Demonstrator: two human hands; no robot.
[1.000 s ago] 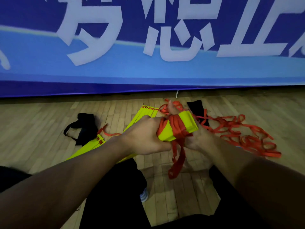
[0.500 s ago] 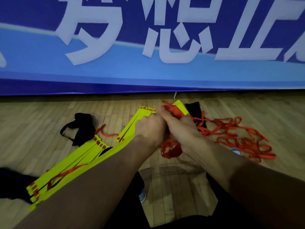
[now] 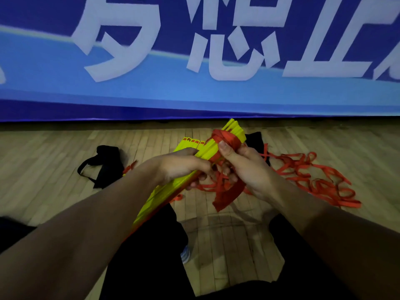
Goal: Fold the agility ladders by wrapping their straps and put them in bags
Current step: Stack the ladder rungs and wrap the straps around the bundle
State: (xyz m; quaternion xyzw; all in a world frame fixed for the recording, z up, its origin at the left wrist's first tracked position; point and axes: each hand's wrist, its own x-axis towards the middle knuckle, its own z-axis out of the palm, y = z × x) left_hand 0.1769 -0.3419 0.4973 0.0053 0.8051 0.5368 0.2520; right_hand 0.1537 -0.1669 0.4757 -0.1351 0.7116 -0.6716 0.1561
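Now the yellow rung bundle (image 3: 190,174) sits higher & steeper than 0.5 s ago: its far end points up toward the blue banner (image 3: 194,98), near end runs down over the person's lap, whereas before it lay lower and flatter across the left side w/ rung ends fanned out by the left knee. Left hand (image 3: 184,167) grips the bundle at mid-length, fingers curled round it, knuckles up. Right hand (image 3: 244,167) has shifted up the stack; thumb presses on the red strap (image 3: 225,137) wound round the bundle's upper end, other fingers curl underneath among strap loops, exact pinch can't tell. A folded length of strap hangs below the right hand, longer & more visible than before. More loose red strap (image 3: 313,178) lies tangled on the wood floor (image 3: 54,169) to the right, unchanged. A second yellow rung stack (image 3: 190,141) lies on the floor just behind the left hand. One black bag (image 3: 106,163) w/ its cord stays on the floor at left; another black bag (image 3: 255,137) is partly hidden behind the wrapped end.
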